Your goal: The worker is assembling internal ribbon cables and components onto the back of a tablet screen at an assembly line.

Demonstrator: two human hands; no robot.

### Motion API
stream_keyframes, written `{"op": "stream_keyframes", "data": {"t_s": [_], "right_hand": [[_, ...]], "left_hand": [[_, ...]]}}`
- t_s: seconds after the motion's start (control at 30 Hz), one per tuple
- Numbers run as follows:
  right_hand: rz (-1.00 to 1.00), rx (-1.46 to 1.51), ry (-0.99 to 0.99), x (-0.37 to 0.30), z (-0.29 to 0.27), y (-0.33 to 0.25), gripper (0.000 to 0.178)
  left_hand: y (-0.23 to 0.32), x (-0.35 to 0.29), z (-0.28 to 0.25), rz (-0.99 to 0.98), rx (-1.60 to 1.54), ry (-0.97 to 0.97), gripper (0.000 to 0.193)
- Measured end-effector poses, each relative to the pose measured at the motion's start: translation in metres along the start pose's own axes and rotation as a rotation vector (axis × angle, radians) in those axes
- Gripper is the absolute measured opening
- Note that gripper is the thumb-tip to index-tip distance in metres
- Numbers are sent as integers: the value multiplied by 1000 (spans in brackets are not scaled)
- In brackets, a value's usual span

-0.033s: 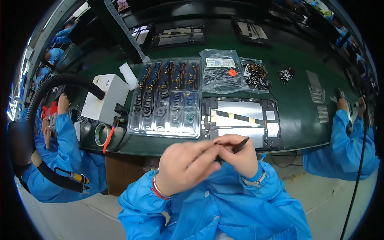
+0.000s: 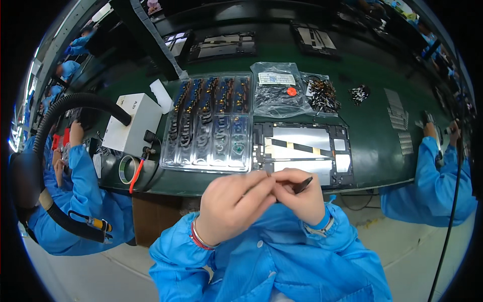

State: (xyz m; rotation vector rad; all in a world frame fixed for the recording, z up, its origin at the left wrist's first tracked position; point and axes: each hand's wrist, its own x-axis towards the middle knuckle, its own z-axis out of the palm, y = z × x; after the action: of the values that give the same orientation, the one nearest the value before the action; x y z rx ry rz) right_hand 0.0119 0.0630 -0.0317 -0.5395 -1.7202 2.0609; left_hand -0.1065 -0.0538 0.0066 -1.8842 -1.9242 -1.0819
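Note:
Both my hands meet in front of my chest, just off the table's near edge. My left hand (image 2: pixel 235 201) is closed, its fingertips pressed together against those of the other hand; whatever they pinch is too small or hidden to make out. In my right hand (image 2: pixel 305 201) a slim black stick-like tool (image 2: pixel 304 184) is gripped, one end poking out above the index finger. Just beyond the hands lies an opened tablet-like device (image 2: pixel 302 143) with a silver plate, black strips and a dark frame. Left of it stands a clear compartment tray (image 2: pixel 165 163) holding small circuit boards with flex cables.
Behind the device lie a plastic bag (image 2: pixel 282 95) of dark parts, a second bag (image 2: pixel 323 95) of small parts and a loose pile (image 2: pixel 359 94). A white box (image 2: pixel 130 123) with a black hose and a tape roll (image 2: pixel 129 169) stand left. Co-workers in blue sit on both sides.
My left hand's fingers have curled in slightly. The black tool's end in my right hand has shifted a little lower. Everything else on the table stays put.

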Motion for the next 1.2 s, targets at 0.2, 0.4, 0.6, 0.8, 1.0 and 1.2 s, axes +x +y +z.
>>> {"op": "stream_keyframes", "data": {"t_s": [0.2,0.4,0.6,0.8,1.0,1.2], "right_hand": [[-329,-469,83,-9,5,-23,17],[-605,-669,148,-13,11,-14,19],[-646,-755,143,-14,17,-7,21],[-639,-743,114,-10,20,1,19],[-524,-593,8,-9,15,8,23],[-334,-495,-36,-12,4,7,20]], "left_hand": [[-2,8,1,-44,-4,-1,26],[9,3,-6,14,146,-11,27],[18,-2,-9,-56,223,-47,27],[12,-8,-2,-62,314,-22,21],[-11,-30,-19,-206,429,201,27],[-23,-127,-69,-818,758,262,5]]}}
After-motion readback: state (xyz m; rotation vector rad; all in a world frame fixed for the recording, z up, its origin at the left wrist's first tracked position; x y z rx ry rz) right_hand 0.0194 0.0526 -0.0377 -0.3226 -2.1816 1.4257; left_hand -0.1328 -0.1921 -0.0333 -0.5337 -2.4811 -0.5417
